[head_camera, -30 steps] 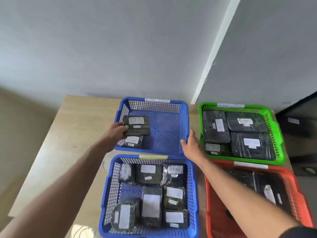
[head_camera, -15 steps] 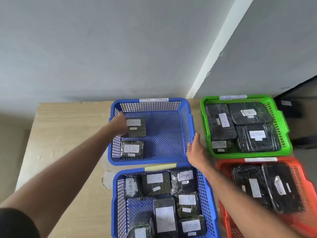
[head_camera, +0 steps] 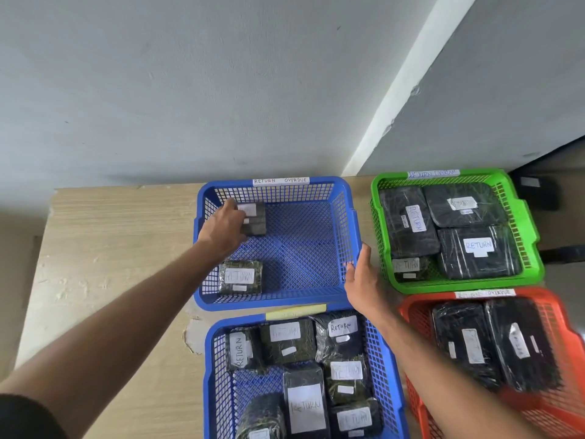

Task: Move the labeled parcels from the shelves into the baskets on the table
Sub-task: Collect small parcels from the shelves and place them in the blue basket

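Note:
A far blue basket (head_camera: 346, 198) labelled "RETURN OVERDUE" stands on the wooden table (head_camera: 110, 248). My left hand (head_camera: 223, 228) reaches into its far left corner and holds a small dark parcel (head_camera: 254, 218) with a white label low inside. A second parcel (head_camera: 240, 277) marked "RETURN" lies at the basket's near left corner. My right hand (head_camera: 364, 280) grips the basket's right rim with the thumb outside. No shelves are in view.
A near blue basket (head_camera: 210, 359) holds several labelled parcels. A green basket (head_camera: 522, 217) at the far right and an orange basket (head_camera: 563, 318) at the near right hold dark parcels too. A grey wall stands right behind the table.
My left hand has carried the parcel from above the basket's near left down into its far left corner. My right hand stays on the right rim. The camera has tilted and moved closer.

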The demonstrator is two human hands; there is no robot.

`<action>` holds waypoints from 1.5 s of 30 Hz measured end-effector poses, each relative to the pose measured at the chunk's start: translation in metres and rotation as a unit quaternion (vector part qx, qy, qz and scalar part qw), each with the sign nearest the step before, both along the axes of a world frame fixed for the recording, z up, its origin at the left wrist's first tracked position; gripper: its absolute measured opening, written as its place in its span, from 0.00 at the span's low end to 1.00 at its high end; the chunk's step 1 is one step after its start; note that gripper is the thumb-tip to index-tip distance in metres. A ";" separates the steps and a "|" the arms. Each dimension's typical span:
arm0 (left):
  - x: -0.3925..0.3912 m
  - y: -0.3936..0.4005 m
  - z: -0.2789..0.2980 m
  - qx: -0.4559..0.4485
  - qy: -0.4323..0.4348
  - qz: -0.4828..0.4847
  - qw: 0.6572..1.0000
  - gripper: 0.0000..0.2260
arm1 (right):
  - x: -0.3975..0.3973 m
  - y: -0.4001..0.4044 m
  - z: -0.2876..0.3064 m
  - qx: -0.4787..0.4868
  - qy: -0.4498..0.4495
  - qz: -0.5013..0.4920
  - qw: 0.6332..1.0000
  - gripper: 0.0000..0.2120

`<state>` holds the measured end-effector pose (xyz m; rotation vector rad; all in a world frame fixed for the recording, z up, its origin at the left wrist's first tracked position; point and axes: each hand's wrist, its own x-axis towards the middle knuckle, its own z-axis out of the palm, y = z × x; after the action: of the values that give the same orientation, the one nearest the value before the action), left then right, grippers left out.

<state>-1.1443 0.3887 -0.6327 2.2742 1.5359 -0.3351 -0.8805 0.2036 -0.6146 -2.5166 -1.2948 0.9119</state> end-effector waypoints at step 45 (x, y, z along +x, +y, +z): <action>0.492 -0.383 0.167 0.059 -0.354 -0.240 0.902 0.33 | 0.419 -0.331 0.148 0.369 -0.112 -0.039 0.922 0.23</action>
<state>-0.6519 0.0061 -0.4652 2.4408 0.6396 0.4439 -0.4617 -0.1271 -0.4670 -2.0643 -1.2656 0.0620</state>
